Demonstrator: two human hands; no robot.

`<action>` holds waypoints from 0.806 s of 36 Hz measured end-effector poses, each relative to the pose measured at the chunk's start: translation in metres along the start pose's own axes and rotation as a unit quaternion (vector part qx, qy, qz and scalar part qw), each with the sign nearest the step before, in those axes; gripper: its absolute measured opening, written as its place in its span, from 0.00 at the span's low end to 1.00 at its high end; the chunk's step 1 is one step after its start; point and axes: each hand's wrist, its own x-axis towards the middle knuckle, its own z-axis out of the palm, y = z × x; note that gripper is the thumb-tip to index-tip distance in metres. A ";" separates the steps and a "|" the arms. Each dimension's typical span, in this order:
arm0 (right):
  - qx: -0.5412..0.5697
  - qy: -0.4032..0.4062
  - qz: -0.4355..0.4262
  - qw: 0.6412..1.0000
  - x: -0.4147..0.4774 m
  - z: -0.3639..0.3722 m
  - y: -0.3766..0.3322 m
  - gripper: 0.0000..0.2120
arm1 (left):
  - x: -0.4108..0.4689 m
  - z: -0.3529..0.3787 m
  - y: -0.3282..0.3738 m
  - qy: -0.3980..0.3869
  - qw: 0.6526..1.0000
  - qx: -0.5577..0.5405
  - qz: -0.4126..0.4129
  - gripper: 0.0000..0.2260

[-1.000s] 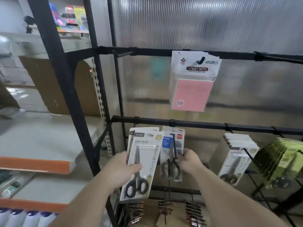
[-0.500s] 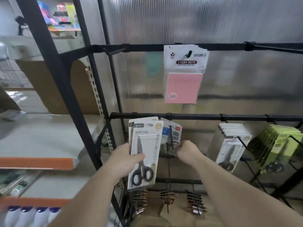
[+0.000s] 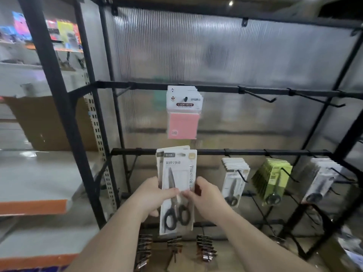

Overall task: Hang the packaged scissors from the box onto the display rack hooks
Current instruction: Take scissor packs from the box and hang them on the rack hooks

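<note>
A small stack of white-carded scissors packs point(image 3: 177, 173) with black handles stands upright in front of the rack's middle crossbar point(image 3: 212, 152). My left hand point(image 3: 155, 194) grips the stack at its left edge, thumb across the front card. My right hand point(image 3: 204, 195) pinches the front pack at its right edge. More scissors packs point(image 3: 234, 179) hang on a hook to the right. A further hook at the far right carries grey-white packs point(image 3: 322, 179). The box is not in view.
Pink sticky-note packs point(image 3: 183, 114) hang from the upper bar. Bare hooks point(image 3: 259, 96) jut out to their right. Green packs point(image 3: 272, 179) hang between the scissors rows. Small dark packs point(image 3: 205, 250) hang below my hands. A grey shelf with an orange edge point(image 3: 33, 207) lies left.
My right hand left the blue-carded pack on the hook and came over to the stack in my left hand. The view tilted up, showing more of the rack.
</note>
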 end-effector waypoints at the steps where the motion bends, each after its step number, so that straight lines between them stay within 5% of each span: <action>1: 0.003 0.006 0.003 1.000 -0.003 -0.003 0.002 0.07 | 0.000 0.004 0.002 -0.003 1.000 -0.003 0.004 0.10; 14: 0.027 0.063 0.069 0.995 -0.026 -0.050 0.050 0.07 | 0.011 0.056 0.015 -0.103 0.994 -0.034 0.018 0.08; 29: -0.019 0.045 0.148 0.988 -0.026 -0.100 0.141 0.10 | 0.021 0.113 0.028 0.009 0.998 0.068 -0.010 0.10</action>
